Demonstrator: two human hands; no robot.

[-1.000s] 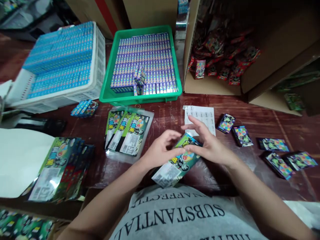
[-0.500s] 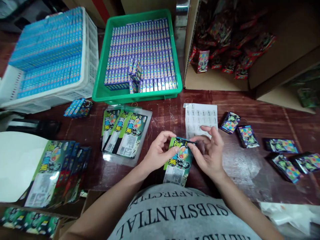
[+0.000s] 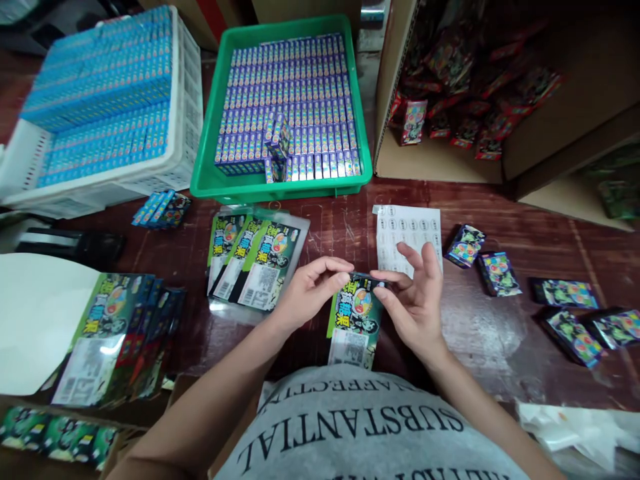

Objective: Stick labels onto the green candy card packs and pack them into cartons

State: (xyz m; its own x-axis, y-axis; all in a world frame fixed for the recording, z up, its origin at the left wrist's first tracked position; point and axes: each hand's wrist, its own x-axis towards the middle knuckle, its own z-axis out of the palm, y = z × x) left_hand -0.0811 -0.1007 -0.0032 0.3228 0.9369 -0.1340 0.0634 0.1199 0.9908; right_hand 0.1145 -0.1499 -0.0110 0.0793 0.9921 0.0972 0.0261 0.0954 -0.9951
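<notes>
In front of my body stands a flat green and black candy box [image 3: 356, 310] with colourful lettering, a round picture and a white label panel low down. My left hand [image 3: 317, 287] pinches its top left corner between thumb and forefinger. The top right corner is between the thumb and forefinger of my right hand [image 3: 413, 300], whose other fingers are raised and spread. A small pale spot shows by the right thumb tip; I cannot tell what it is. Just beyond the right hand lies a sheet of round stickers [image 3: 407, 230].
Three similar boxes [image 3: 265, 273] lie on a clear sleeve at left. A green crate [image 3: 280, 193] of purple boxes, a white crate [image 3: 187, 100] of blue boxes and a cardboard carton [image 3: 440, 163] of red packets stand behind. Several small purple boxes [image 3: 500, 273] lie at right.
My left thumb has moved from the box's front face up to its top edge. The right hand keeps its hold at the top right corner. The whole view has shifted slightly.
</notes>
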